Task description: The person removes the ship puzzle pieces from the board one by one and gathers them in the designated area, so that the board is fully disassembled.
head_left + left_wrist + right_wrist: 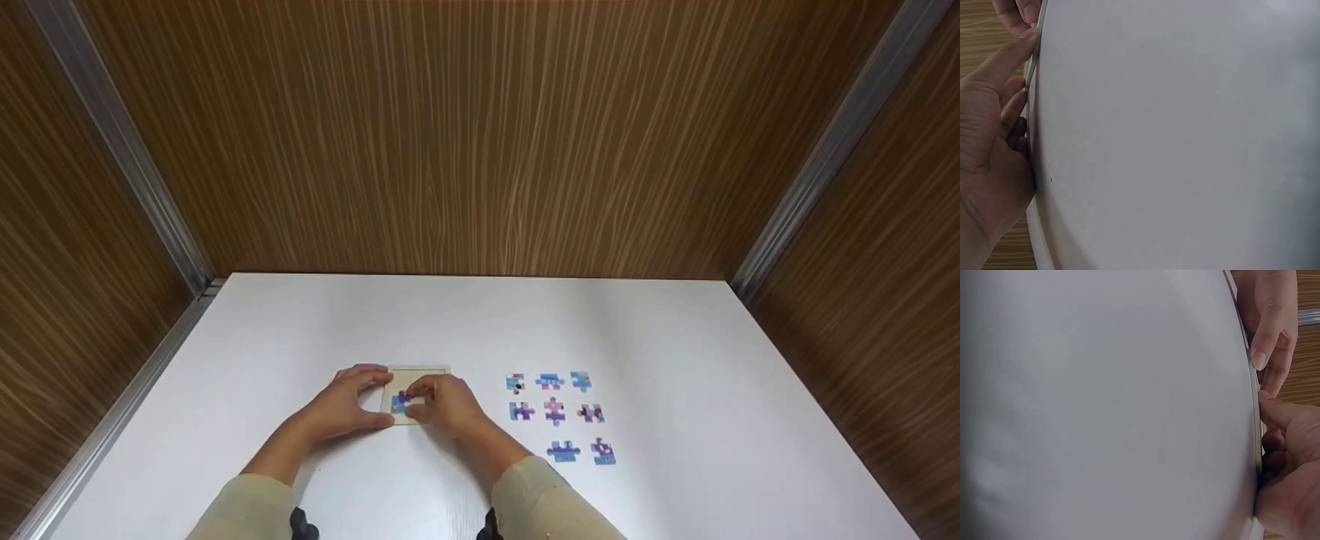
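A shallow wooden puzzle tray lies on the white table. My left hand holds it at the left side, thumb by the near left corner and fingers by the far left corner. Inside the tray, at its near left, is a blue and purple jigsaw piece. My right hand reaches over the tray's right side, with thumb and curled fingers at the piece's right edge. Both wrist views show the tray's thin near edge, with the left hand and right hand beside it; the piece is hidden there.
Several loose jigsaw pieces lie in rough rows to the right of the tray. A brown wood-grain panel stands behind the white table, with more panels and metal posts at both sides.
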Demonstrator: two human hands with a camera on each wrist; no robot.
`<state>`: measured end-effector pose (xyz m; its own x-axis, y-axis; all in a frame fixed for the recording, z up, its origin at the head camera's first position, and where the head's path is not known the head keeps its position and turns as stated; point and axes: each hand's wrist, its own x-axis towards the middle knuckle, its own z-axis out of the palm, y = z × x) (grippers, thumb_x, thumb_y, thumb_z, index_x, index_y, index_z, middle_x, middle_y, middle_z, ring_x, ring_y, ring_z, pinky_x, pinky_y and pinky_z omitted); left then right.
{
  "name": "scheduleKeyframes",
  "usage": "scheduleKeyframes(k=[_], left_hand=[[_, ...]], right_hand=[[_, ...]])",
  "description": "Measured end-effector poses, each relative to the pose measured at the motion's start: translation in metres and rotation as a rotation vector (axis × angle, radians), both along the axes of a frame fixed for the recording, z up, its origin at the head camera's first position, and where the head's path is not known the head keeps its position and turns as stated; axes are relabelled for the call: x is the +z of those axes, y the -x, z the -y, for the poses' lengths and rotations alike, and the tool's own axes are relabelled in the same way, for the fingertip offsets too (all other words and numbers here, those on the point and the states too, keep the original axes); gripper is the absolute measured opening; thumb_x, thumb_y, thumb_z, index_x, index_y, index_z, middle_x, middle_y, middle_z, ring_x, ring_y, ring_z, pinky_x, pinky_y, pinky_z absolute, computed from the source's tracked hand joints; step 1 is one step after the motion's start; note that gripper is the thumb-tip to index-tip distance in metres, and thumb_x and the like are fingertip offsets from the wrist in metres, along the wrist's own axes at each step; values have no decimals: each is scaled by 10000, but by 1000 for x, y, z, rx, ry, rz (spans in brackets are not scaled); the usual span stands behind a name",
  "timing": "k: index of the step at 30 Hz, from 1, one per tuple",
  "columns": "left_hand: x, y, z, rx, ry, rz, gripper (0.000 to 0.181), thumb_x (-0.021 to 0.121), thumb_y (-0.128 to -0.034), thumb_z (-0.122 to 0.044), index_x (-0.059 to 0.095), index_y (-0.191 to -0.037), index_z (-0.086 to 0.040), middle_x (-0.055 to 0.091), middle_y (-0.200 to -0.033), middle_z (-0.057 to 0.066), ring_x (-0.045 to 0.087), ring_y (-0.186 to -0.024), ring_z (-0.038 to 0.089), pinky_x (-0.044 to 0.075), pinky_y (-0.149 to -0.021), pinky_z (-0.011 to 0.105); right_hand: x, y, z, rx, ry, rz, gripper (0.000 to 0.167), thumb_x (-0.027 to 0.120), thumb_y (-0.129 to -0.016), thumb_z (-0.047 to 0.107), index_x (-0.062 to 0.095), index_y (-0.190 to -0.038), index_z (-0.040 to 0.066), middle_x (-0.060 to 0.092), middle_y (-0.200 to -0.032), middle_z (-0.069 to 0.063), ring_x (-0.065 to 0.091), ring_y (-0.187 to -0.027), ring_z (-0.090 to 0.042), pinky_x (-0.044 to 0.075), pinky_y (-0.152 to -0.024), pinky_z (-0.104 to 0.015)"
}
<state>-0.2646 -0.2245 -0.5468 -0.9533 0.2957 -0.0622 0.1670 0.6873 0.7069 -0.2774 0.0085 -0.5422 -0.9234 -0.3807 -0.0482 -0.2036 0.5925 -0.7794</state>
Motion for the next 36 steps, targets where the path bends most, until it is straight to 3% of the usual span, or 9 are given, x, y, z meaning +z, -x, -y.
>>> scheduleKeyframes(k=[8,14,21,29,36], left_hand=[[0,3,0,-5,-1,17,814,926,-851,-431,604,-1522,-100,476,-1679,112,329,-1614,454,284,-1316,666],[-1,8,0,-16,1,16,818,926,-853,-422,595,-1529,-101,468,-1687,109,318,-1618,458,273,-1317,673],[-1,12,1,-14,15,21,803,921,-858,-414,600,-1524,-101,476,-1682,108,319,-1619,450,271,-1322,666],[0,13,2,-10,21,14,802,924,-854,-420,604,-1520,-107,475,-1682,106,323,-1617,444,270,-1325,659],[0,11,6,16,14,10,804,940,-837,-406,618,-1508,-103,491,-1674,99,334,-1617,435,278,-1325,650]], right_hand=[[2,5,-7,-33,91,83,215,859,-918,90,821,-1123,141,588,-771,67,499,-720,-91,406,-640,-217],[5,7,-15,-28,110,100,194,832,-950,97,806,-1138,135,565,-788,73,505,-748,-90,414,-656,-216],[10,2,-30,15,143,86,202,804,-970,78,779,-1169,97,557,-755,73,509,-684,-72,414,-588,-181],[21,-12,-55,44,137,31,201,802,-981,109,781,-1181,108,570,-768,69,497,-692,-79,402,-599,-185],[28,-27,-74,77,131,37,216,807,-982,138,782,-1196,133,575,-801,63,502,-732,-87,404,-622,-179]])
